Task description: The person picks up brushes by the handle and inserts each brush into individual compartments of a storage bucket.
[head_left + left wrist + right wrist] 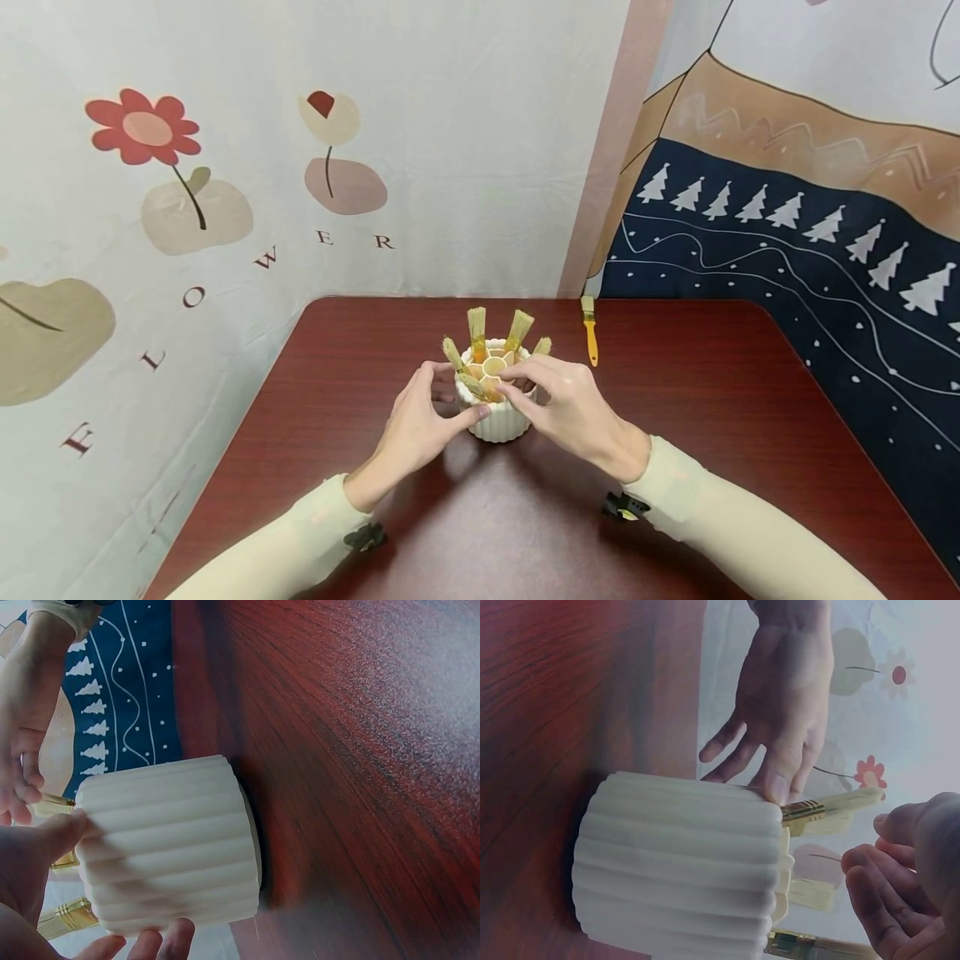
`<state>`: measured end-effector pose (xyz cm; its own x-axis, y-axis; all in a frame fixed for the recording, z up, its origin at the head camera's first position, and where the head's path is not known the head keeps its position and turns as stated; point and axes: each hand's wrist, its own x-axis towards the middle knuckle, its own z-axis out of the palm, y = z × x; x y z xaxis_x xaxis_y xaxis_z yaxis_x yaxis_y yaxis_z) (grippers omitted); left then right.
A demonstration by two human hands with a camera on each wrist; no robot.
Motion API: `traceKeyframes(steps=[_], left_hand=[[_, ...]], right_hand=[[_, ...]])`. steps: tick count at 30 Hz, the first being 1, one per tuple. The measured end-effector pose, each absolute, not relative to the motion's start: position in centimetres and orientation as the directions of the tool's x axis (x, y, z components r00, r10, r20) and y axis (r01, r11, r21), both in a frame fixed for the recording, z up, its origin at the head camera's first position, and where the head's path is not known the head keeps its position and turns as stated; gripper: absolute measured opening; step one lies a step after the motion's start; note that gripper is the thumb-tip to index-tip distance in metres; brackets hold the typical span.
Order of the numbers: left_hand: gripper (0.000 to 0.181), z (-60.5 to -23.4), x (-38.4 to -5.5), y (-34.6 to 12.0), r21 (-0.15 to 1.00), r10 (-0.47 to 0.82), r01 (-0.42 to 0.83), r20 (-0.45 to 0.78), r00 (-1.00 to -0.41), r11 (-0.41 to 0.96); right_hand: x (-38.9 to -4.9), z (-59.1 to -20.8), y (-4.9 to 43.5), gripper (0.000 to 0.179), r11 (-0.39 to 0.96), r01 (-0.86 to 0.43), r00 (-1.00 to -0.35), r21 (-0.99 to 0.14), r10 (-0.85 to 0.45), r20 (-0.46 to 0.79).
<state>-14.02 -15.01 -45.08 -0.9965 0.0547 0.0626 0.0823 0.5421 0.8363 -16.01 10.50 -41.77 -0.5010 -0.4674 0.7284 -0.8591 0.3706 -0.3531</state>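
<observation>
A white fluted holder (pixel 498 427) with petal-shaped compartments stands upright on the table. Several paintbrushes lean outward from it, bristles up, among them one brush (pixel 477 325) at the back and another brush (pixel 832 806) beside the left thumb. My left hand (pixel 420 421) steadies the holder, thumb at the rim and fingers along its side, as the left wrist view shows. Over the holder's right side hovers my right hand (pixel 573 408), its fingers loosely bent. In the right wrist view nothing shows between its thumb and fingertips.
One more paintbrush with a yellow handle (pixel 592 337) lies near the table's far edge, right of the holder. Behind the reddish-brown table (pixel 330 400) hang a pale flower-print cloth (pixel 465 167) and a dark blue cloth with white trees (pixel 750 250).
</observation>
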Motion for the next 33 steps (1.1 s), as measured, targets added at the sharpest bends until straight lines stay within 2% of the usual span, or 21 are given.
traceKeyframes(steps=[9,21,29,33], left_hand=[[0.078,-45.1,-14.0,-15.0,0.836,0.053,0.083,0.064,-0.997,0.542],[0.077,-45.3,-14.0,-15.0,0.844,0.054,0.103,0.088,-0.995,0.526],[0.078,-45.3,-14.1,-15.1,0.841,0.052,0.103,0.088,-0.995,0.531],[0.078,-45.3,-14.1,-15.2,0.840,0.051,0.099,0.085,-0.995,0.534]], right_hand=[[-16.3,-41.2,11.1,0.028,0.379,-0.870,-0.468,-0.315,-0.438,0.767],[-16.3,-40.4,12.6,0.026,0.432,-0.837,-0.504,-0.335,-0.374,0.778],[-17.0,-40.2,13.7,0.018,0.454,-0.831,-0.488,-0.323,-0.312,0.815],[-17.5,-40.1,14.3,0.018,0.476,-0.810,-0.510,-0.344,-0.279,0.814]])
